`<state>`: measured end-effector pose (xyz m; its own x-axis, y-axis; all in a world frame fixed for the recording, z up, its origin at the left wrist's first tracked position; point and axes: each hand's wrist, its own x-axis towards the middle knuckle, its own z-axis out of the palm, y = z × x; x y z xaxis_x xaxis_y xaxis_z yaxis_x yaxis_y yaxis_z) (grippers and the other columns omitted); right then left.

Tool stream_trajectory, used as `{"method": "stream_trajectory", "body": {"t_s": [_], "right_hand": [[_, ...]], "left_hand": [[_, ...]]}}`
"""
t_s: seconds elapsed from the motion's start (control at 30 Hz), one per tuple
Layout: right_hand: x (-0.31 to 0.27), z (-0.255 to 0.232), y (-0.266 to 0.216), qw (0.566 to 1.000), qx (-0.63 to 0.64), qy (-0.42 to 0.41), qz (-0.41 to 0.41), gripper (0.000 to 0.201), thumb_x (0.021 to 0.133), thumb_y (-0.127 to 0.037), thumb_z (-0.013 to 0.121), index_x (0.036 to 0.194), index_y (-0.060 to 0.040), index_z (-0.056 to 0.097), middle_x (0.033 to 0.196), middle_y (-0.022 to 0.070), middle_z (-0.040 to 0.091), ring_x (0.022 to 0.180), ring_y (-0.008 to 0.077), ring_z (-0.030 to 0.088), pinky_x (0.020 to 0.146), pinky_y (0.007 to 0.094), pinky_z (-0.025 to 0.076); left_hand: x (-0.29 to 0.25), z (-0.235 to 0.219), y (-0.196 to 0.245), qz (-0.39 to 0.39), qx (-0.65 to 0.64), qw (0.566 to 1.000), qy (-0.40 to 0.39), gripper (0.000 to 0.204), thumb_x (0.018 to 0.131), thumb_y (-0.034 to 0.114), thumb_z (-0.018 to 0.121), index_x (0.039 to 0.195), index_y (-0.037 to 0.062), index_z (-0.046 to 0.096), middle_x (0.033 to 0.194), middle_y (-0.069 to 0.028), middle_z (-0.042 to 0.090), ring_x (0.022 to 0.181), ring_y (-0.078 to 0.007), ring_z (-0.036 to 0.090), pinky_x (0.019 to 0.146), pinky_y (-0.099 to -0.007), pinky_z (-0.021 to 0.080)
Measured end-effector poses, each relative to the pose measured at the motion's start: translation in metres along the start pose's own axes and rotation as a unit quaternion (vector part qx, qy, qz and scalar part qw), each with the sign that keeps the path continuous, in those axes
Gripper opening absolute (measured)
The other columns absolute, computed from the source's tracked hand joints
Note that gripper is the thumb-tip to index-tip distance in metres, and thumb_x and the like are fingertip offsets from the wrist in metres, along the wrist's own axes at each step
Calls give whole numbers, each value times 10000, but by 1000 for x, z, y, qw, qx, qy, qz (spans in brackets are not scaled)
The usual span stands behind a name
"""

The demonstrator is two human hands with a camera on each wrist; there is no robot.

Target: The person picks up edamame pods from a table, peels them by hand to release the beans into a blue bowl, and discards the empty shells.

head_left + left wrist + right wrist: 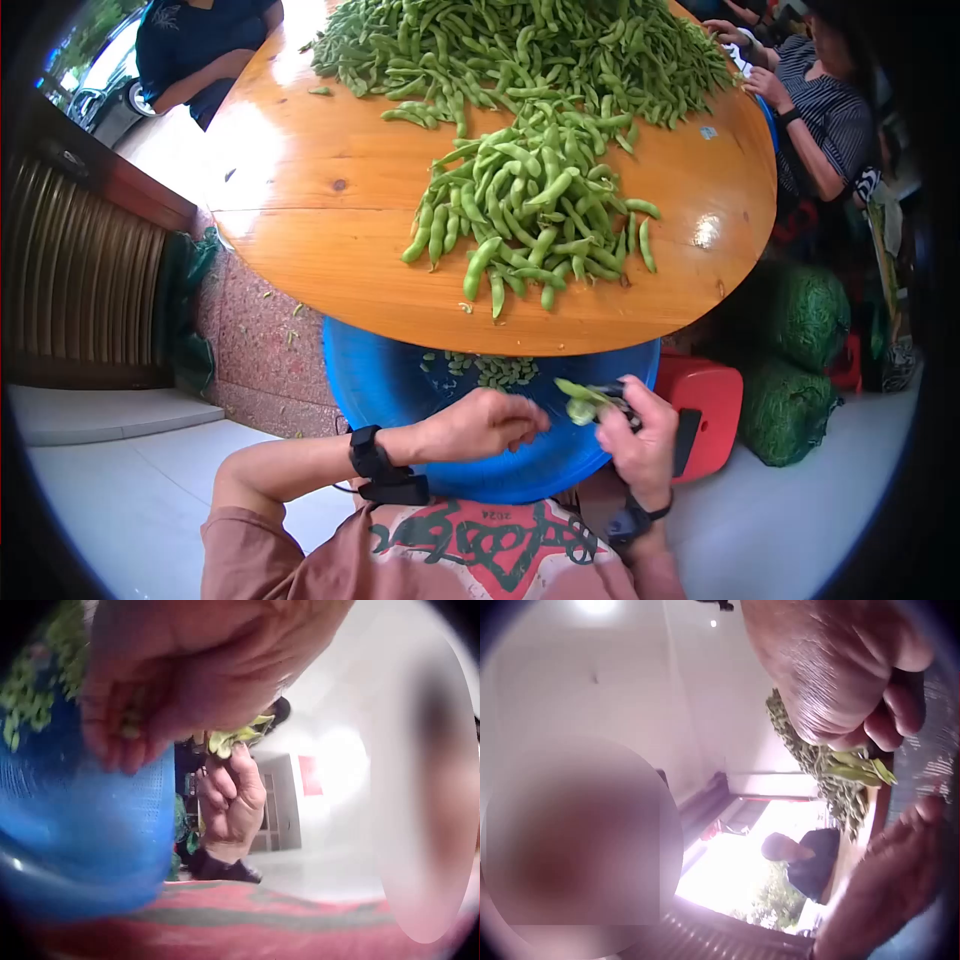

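My right hand (645,430) holds a small bunch of opened edamame pods (583,402) over the right side of the blue basin (365,390). A dark, shiny piece shows beside the pods; its kind is unclear. My left hand (480,420) is over the middle of the basin with its fingers curled in, apart from the pods. Between its fingers a green bean (133,720) shows in the left wrist view. Shelled beans (505,372) lie in the basin near the table edge. A loose heap of whole pods (530,190) sits on the table in front of me.
The wooden table (330,270) overhangs the basin's far side and carries a larger mound of pods (520,50) at the back. A red stool (712,400) and stuffed green net sacks (790,410) stand at right. One person (200,70) is at far left, another (825,120) at right.
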<state>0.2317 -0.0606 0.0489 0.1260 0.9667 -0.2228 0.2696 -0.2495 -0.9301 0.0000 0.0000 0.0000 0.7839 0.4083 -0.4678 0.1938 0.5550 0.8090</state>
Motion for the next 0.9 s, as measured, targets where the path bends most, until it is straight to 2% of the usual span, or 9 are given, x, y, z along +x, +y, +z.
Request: {"method": "stream_trajectory", "body": {"t_s": [0.07,0.17,0.3,0.37,0.5,0.6,0.7,0.77,0.9], "right_hand": [[-10,-37,1,996,-77,4,-39,126,824,20,601,916,43,683,744,66,602,585,131,568,542,270,425],[-26,-87,-3,975,-221,-15,-30,175,813,42,598,965,65,682,718,103,631,592,164,596,558,293,447],[-29,-102,10,937,-334,91,-47,190,841,0,612,1017,52,661,616,95,554,501,135,529,507,307,416],[-23,-96,-1,941,-325,93,-9,184,855,14,613,1024,73,659,747,164,672,623,209,638,591,322,486],[5,-36,-15,967,-215,98,-94,28,870,-10,613,864,15,624,671,122,594,566,210,577,545,337,462],[18,2,-27,984,-135,39,-113,33,861,-15,612,864,11,631,679,132,592,572,235,593,554,349,470],[25,30,-42,999,21,-4,-44,86,922,-25,590,961,20,652,653,27,568,575,86,545,525,264,434],[25,37,-44,992,113,-46,-16,115,948,-33,577,1008,36,649,685,5,546,590,60,531,519,241,416],[25,36,-33,961,243,-133,20,191,996,-43,556,1128,79,623,777,-18,477,604,37,496,506,210,383]], "left_hand": [[-4,-2,1,217,375,901,2,169,914,78,668,1072,31,706,952,-155,707,912,-278,693,791,-377,554],[-26,-17,42,312,345,878,108,164,859,36,710,1021,18,706,893,-145,691,828,-291,684,713,-375,545],[-23,-39,79,302,463,725,410,211,828,59,743,1006,40,633,844,-136,602,720,-324,648,640,-404,530],[-11,-50,75,284,501,698,424,210,836,65,729,1011,44,615,860,-137,589,723,-339,637,642,-418,527],[1,-58,70,248,539,655,468,144,857,69,686,952,42,581,886,-142,575,754,-381,617,647,-453,514],[-7,-57,76,310,478,684,455,144,865,52,650,997,43,594,931,-148,582,757,-387,619,666,-439,527],[-25,-39,80,330,417,749,394,136,940,64,620,1075,42,623,893,-83,615,683,-279,615,656,-354,520],[-30,-15,76,192,55,965,170,135,1009,134,606,1103,40,630,796,-2,601,656,-120,572,595,-264,475],[-19,-4,52,127,-101,980,117,137,1020,157,614,1098,48,643,734,40,581,621,-35,510,525,-201,400]]}}
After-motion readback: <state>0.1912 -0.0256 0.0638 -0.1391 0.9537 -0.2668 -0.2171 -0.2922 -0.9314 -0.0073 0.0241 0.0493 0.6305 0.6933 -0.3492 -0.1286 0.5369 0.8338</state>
